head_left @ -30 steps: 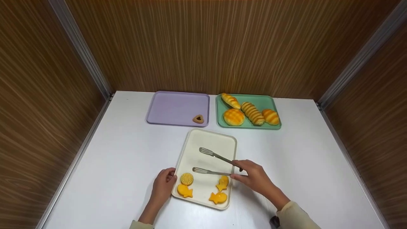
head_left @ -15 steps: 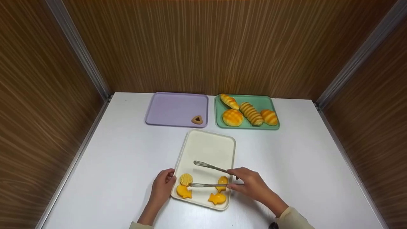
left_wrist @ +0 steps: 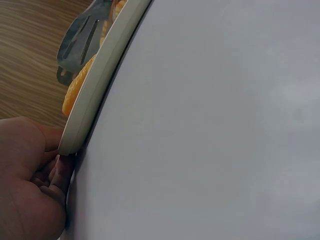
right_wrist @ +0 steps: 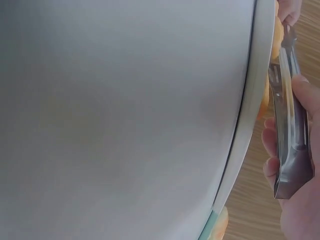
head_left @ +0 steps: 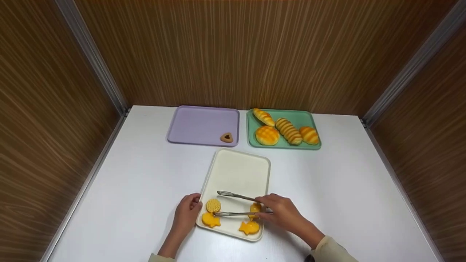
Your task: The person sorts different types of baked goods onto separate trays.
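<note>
My left hand (head_left: 187, 211) grips the left rim of a cream tray (head_left: 241, 171); the left wrist view shows its fingers around the rim. Metal tongs (head_left: 238, 196) are held in my right hand (head_left: 282, 211), their arms spread apart over the tray. The lower arm's tip is at the left fish-shaped yellow biscuit (head_left: 210, 220), just below a round dimpled yellow biscuit (head_left: 213, 205); contact cannot be told. Another fish-shaped piece (head_left: 255, 207) is partly hidden under the tongs and right hand. A further yellow fish (head_left: 249, 228) lies at the tray's near right.
Behind the cream tray is a purple tray (head_left: 202, 125) with a triangular brown biscuit (head_left: 226, 137). To its right, a green tray (head_left: 291, 114) bears several bread pieces, among them a striped loaf (head_left: 288, 131). Wood-grain walls (head_left: 233, 54) enclose the white table (head_left: 327, 189).
My right hand has brought the tongs toward me and to the left, down to the yellow biscuits, and their arms stand closer together. My left hand stays at the tray.
</note>
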The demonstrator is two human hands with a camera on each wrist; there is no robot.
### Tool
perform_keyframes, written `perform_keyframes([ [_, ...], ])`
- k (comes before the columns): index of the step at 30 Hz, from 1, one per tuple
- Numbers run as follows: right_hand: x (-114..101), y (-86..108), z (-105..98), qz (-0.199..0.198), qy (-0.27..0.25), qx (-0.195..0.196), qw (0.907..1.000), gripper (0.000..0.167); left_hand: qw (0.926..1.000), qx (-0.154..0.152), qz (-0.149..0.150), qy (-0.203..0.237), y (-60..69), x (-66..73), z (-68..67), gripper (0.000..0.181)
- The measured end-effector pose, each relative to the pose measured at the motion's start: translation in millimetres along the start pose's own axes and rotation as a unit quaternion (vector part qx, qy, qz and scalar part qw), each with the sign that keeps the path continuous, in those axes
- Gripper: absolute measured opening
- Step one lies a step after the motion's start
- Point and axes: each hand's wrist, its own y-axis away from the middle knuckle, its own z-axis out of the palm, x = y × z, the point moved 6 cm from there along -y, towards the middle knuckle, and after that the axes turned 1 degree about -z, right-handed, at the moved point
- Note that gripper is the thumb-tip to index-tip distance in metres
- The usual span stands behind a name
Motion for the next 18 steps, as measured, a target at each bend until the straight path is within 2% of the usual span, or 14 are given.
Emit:
perform_keyframes([
  [10, -5, -8.1, 9, 0.022, 0.018, -0.023, 0.9993, 0.041, 1.0000, -0.002, 0.004, 0.002, -0.2, 0.7, 0.1, 0.027],
  [18, -12, -9.1, 11, -0.010, 0.028, -0.002, 0.9995, 0.037, 1.0000, 0.000, 0.007, -0.001, -0.1, -0.1, -0.4, 0.026],
])
